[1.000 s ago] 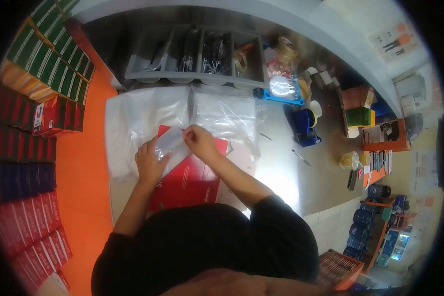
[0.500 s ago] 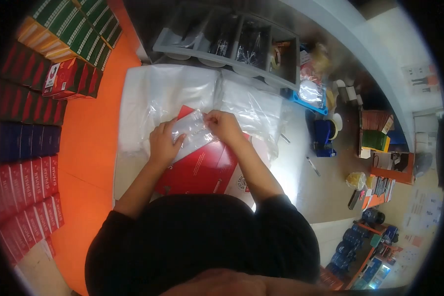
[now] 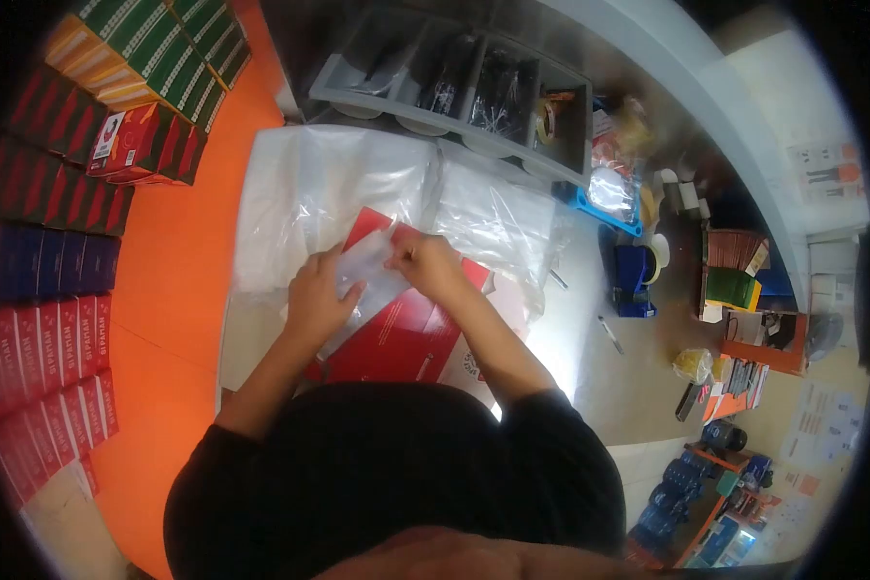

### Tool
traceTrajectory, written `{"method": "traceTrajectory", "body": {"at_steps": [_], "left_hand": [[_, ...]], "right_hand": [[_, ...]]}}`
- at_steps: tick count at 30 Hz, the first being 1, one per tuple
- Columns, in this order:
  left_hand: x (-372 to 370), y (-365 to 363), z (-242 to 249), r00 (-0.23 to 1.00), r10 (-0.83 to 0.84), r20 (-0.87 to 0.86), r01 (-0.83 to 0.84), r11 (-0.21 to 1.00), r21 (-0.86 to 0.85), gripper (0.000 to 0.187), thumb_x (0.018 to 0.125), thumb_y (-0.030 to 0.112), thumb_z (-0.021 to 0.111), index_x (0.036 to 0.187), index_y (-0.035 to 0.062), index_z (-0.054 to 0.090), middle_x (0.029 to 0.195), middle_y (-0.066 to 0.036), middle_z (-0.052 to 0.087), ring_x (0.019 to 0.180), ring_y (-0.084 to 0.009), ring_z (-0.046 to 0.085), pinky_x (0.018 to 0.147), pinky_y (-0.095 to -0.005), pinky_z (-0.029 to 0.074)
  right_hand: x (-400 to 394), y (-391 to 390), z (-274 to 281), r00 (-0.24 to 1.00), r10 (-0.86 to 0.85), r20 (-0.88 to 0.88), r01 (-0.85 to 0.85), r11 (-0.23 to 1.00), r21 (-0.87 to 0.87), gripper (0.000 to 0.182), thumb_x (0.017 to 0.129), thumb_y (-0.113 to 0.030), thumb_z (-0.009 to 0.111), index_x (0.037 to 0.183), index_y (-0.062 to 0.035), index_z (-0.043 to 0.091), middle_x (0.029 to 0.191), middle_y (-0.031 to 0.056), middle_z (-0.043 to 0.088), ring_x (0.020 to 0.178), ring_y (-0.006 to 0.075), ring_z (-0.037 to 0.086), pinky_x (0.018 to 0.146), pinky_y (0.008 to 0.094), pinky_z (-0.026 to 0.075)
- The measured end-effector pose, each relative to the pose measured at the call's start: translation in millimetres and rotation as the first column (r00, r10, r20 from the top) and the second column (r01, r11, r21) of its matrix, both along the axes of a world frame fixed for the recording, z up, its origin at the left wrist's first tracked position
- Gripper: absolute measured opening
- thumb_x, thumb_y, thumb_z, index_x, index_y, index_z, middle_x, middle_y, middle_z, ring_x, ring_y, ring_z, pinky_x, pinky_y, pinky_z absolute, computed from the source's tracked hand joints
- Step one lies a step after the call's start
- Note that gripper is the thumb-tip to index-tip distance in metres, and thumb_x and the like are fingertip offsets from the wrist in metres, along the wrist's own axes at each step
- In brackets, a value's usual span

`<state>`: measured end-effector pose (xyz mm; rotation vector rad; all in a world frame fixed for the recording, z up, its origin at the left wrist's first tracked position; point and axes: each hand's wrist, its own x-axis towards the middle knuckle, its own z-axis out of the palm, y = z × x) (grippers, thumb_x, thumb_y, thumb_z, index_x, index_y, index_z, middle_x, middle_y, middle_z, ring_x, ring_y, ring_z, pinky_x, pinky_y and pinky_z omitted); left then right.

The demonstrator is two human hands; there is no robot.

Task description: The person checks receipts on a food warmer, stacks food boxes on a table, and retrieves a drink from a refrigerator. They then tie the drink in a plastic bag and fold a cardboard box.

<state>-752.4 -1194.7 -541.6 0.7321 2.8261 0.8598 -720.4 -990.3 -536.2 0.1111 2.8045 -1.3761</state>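
Observation:
A red printed sheet or flat box (image 3: 402, 333) lies at an angle before me, with white print on its face. On top of it is a translucent plastic bag (image 3: 365, 261), partly hidden by my hands. My left hand (image 3: 321, 292) grips the bag's left side, thumb resting on top and fingers out of sight along the edge. At the bag's upper right, my right hand (image 3: 429, 266) pinches its edge between thumb and fingertips. Beneath the red piece are stacks of clear plastic bags (image 3: 358, 169).
Behind the stacks stands a grey compartment tray (image 3: 454, 126) holding dark plastic packs and tape. To the right are a blue tape dispenser (image 3: 632, 280) and a pen (image 3: 611, 334). Stacked red boxes (image 3: 53, 338) line the left, beside an orange surface (image 3: 169, 319).
My right hand has moved slightly down with the pinched bag edge. More of the red piece's upper corner shows. My left hand stays on the bag's left side.

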Motion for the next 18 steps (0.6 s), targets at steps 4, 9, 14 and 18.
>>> {"method": "traceTrajectory", "body": {"at_steps": [4,9,14,18], "left_hand": [[-9.4,-5.8,15.7,0.963,-0.248,-0.104,0.267,0.931,0.248,0.054,0.069,0.026,0.076,0.115,0.0054,0.055,0.103,-0.016,0.060,0.094,-0.0352,0.058,0.082,-0.0419,0.046],[0.5,-15.1,-3.1,0.794,-0.320,0.517,0.223,0.944,0.243,0.029,0.072,0.021,0.077,0.089,0.0031,0.062,0.092,-0.014,0.065,0.090,-0.0259,0.062,0.078,-0.0358,0.047],[35.9,-42.2,-29.5,0.936,-0.346,0.065,0.302,0.884,0.357,0.026,0.071,0.018,0.076,0.086,0.0032,0.061,0.089,-0.015,0.063,0.079,-0.0322,0.061,0.071,-0.0362,0.049],[21.7,-56.7,7.7,0.817,-0.251,0.519,0.103,0.949,0.298,0.034,0.068,0.013,0.078,0.094,0.0018,0.059,0.094,-0.013,0.065,0.089,-0.0227,0.064,0.078,-0.0325,0.049]], "right_hand": [[7.2,-12.0,7.2,0.927,0.365,-0.089,-0.363,0.931,0.036,0.007,0.073,-0.009,0.068,0.079,-0.0066,0.066,0.076,0.0136,0.064,0.072,0.0305,0.063,0.064,0.0374,0.048],[7.3,-5.0,60.5,0.928,0.306,-0.215,-0.283,0.950,0.131,0.017,0.072,-0.001,0.060,0.087,-0.0071,0.065,0.079,0.0140,0.065,0.073,0.0338,0.063,0.067,0.0411,0.049],[38.5,96.5,144.1,0.877,-0.361,-0.318,0.377,0.926,-0.011,0.006,0.086,-0.007,0.060,0.085,-0.0017,0.061,0.068,0.0047,0.060,0.060,0.0091,0.054,0.055,0.0238,0.043],[96.7,164.5,131.9,0.885,-0.460,-0.073,0.465,0.881,0.087,0.015,0.087,-0.013,0.060,0.080,0.0000,0.060,0.065,0.0084,0.060,0.058,0.0116,0.056,0.054,0.0262,0.043]]}}
